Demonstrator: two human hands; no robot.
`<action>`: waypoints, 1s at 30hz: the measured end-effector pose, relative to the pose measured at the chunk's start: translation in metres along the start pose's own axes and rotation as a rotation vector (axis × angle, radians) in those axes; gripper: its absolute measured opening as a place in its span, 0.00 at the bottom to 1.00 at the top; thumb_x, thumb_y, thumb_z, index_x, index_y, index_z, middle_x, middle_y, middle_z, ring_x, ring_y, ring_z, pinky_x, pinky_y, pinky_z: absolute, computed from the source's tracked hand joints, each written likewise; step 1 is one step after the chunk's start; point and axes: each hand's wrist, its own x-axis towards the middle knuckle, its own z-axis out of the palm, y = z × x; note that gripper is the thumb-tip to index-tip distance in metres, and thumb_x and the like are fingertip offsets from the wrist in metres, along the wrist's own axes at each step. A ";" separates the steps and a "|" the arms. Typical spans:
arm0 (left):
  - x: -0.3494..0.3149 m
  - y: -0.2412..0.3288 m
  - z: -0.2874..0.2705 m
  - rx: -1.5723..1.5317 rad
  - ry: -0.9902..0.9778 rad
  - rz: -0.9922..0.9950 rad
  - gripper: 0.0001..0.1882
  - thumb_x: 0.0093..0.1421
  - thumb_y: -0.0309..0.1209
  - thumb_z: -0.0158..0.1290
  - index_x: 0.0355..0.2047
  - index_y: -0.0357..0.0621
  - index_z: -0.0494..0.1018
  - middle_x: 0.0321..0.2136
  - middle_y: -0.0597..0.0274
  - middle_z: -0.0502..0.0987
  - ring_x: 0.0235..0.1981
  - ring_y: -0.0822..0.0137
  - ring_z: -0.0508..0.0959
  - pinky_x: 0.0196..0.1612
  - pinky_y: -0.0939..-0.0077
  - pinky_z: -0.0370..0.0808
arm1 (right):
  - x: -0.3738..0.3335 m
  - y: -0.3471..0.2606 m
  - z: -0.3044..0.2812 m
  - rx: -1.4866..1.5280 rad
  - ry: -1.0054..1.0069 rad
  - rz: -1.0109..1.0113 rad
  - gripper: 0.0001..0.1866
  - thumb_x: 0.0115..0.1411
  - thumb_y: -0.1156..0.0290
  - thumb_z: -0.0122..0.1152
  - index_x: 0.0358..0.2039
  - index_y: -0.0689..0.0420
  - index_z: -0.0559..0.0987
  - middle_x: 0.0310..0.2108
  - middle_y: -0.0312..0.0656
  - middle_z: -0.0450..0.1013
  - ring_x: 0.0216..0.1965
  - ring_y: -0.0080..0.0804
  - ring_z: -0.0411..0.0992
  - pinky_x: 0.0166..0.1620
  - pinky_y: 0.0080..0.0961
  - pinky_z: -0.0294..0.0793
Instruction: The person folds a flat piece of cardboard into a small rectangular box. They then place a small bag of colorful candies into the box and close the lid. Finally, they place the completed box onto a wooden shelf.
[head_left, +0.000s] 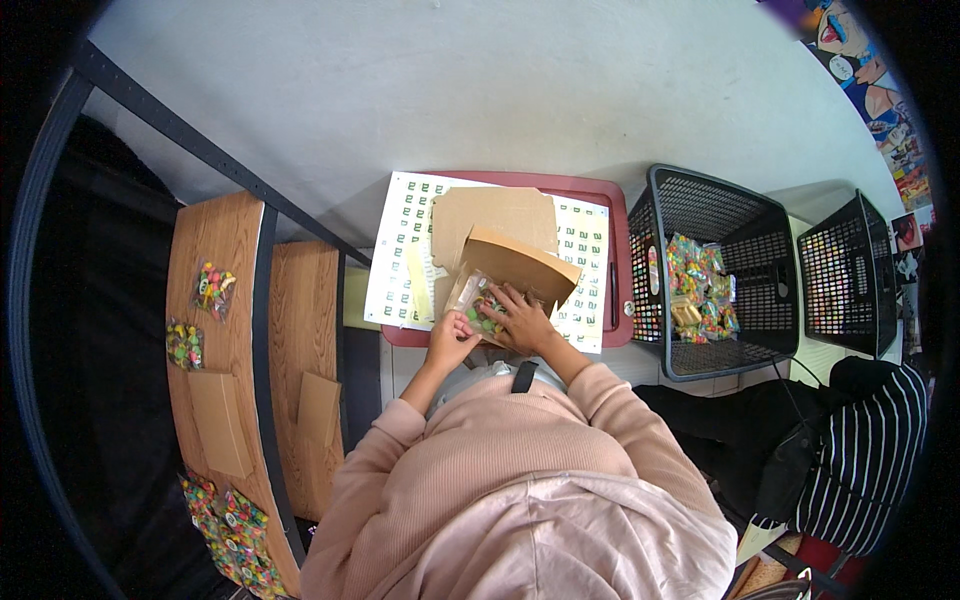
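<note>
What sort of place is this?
Probably a small packing area: an open cardboard box in front of the wearer, clear bags of colourful pieces piled in a black plastic crate, and wooden shelves holding more such bags.

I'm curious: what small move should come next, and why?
Perhaps press the clear bag flat: it lies in the cardboard box, the right hand is spread over it, and the raised lid might need room to close.
</note>
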 end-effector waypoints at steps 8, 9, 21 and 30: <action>-0.002 -0.006 0.005 0.025 0.029 0.013 0.18 0.43 0.24 0.58 0.34 0.37 0.64 0.19 0.63 0.69 0.21 0.74 0.71 0.27 0.81 0.70 | 0.013 -0.004 0.004 0.100 0.037 -0.016 0.34 0.48 0.51 0.52 0.56 0.45 0.57 0.60 0.42 0.45 0.60 0.38 0.47 0.55 0.51 0.50; -0.003 -0.011 0.004 0.028 0.055 0.041 0.17 0.43 0.25 0.58 0.34 0.38 0.64 0.18 0.64 0.69 0.20 0.74 0.70 0.27 0.80 0.70 | 0.009 -0.007 0.004 0.075 -0.068 0.026 0.36 0.48 0.51 0.52 0.57 0.48 0.56 0.60 0.43 0.45 0.60 0.38 0.46 0.56 0.50 0.49; -0.019 0.070 -0.167 0.459 0.897 0.406 0.12 0.46 0.28 0.55 0.31 0.42 0.67 0.26 0.56 0.69 0.27 0.60 0.69 0.31 0.69 0.66 | -0.003 -0.018 -0.026 0.236 0.114 -0.036 0.36 0.47 0.64 0.57 0.56 0.52 0.55 0.60 0.47 0.43 0.60 0.47 0.45 0.57 0.47 0.48; -0.033 0.054 -0.317 0.939 1.052 -0.242 0.42 0.42 0.48 0.58 0.52 0.40 0.53 0.54 0.52 0.53 0.55 0.47 0.52 0.55 0.56 0.53 | -0.021 -0.035 -0.026 0.335 0.235 -0.106 0.31 0.41 0.74 0.62 0.49 0.56 0.64 0.57 0.51 0.49 0.57 0.51 0.50 0.56 0.40 0.53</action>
